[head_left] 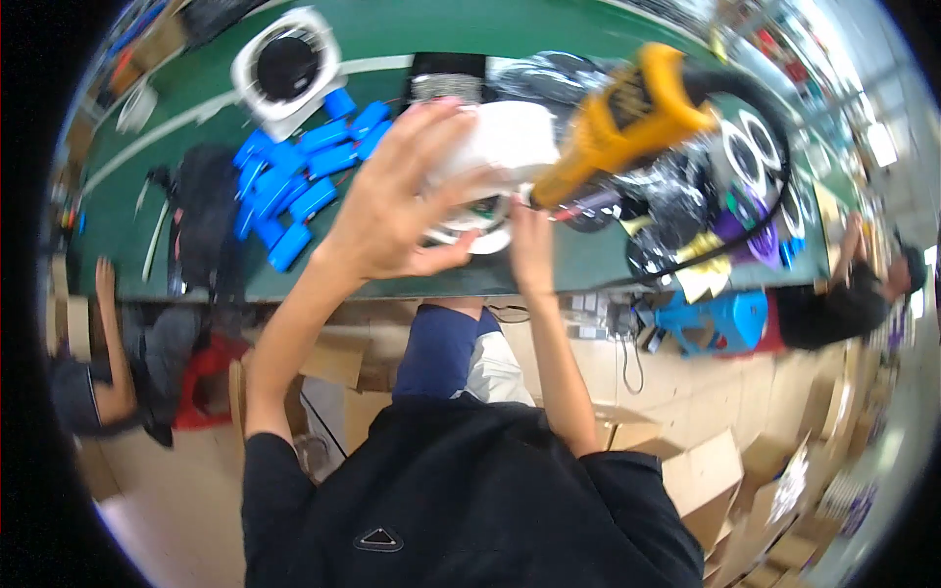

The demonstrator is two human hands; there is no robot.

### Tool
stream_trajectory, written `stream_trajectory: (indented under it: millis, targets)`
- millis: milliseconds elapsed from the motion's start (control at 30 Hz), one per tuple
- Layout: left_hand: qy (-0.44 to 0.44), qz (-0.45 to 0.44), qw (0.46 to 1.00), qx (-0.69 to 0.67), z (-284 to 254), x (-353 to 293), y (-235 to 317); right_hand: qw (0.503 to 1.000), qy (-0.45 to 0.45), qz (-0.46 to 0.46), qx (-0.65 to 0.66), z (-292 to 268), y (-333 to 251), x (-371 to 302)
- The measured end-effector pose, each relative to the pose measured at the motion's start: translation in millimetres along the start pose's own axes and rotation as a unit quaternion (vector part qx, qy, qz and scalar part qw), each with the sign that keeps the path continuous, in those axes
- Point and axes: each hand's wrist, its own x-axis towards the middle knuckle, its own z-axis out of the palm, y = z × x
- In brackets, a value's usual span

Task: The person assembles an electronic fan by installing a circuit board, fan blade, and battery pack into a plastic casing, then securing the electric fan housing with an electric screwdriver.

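Observation:
My left hand [397,201] is wrapped round a white, round plastic housing [515,132], holding it tilted above the near part of the table. A green circuit board [484,207] shows inside its opening. Close against the housing's right side, my right hand [532,245] has its fingers drawn together; what they pinch is hidden and blurred. Just above those fingers is the narrow tip of a yellow corded hand tool [613,122], which slants up to the right. Its thick black cable [784,147] loops back down to the table.
Several blue wrapped cylinders [294,181] are heaped left of my left hand. Behind them stands a white housing with a round black centre [287,67]. Black plastic bags [676,201] and white rings lie to the right on the green table [382,286]. Other people sit at both sides.

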Motion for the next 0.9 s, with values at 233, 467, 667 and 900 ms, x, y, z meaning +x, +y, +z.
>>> stream_trajectory:
  millis: [233, 467, 667, 900]
  targets:
    - [0.036, -0.054, 0.993, -0.098, 3.6, -10.7, -13.7, 0.979, 0.009, -0.059, 0.195, 6.8, -18.4, -1.1]
    - [-0.112, 0.04, 0.992, 0.033, -20.9, -12.3, -2.7, 0.966, -0.033, -0.054, 0.252, 2.8, -16.9, -3.1]
    - [0.124, -0.304, 0.936, -0.123, -7.6, -74.9, -16.0, 0.963, -0.029, -0.068, 0.261, 22.7, 0.2, 4.7]
    - [0.023, -0.532, 0.665, -0.525, 11.3, -83.4, -20.2, 0.96, -0.075, -0.027, 0.267, -2.6, -6.3, -0.1]
